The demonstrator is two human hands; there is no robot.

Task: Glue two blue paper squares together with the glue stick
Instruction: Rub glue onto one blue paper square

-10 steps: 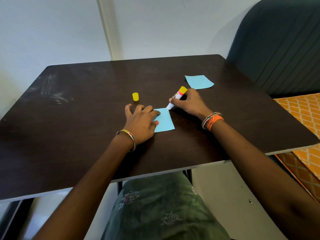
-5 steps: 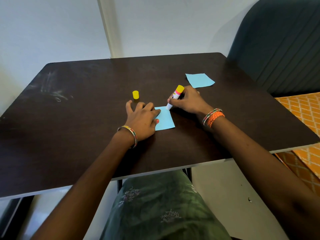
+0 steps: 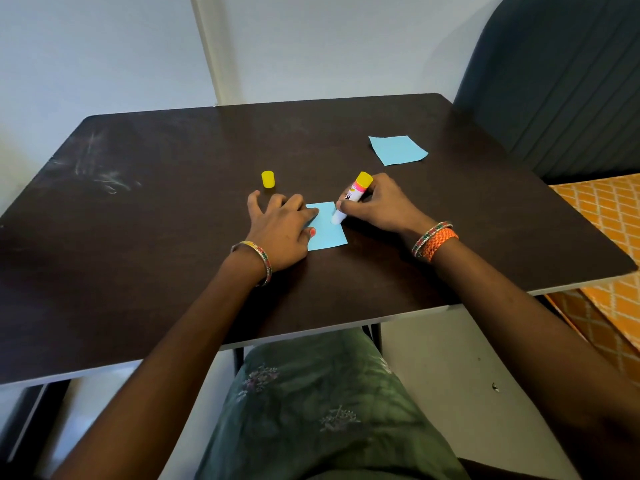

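On the dark table (image 3: 138,271) my left hand (image 3: 280,230) presses flat, fingers spread, on the near blue square (image 3: 329,233); my right hand (image 3: 377,209) grips the glue stick (image 3: 351,199), tip on the paper

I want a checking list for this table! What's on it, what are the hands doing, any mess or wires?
Surface: dark table, pale smudges at its far left.
Job's things: near blue square flat; glue stick tip on it; second blue square apart, far right; yellow cap off, standing.
Clutter: nothing seen.
Hands: left hand presses the near square's left side; right hand grips the stick.
Cables: nothing seen.
Surroundings: white wall, dark chair back, orange patterned cloth.
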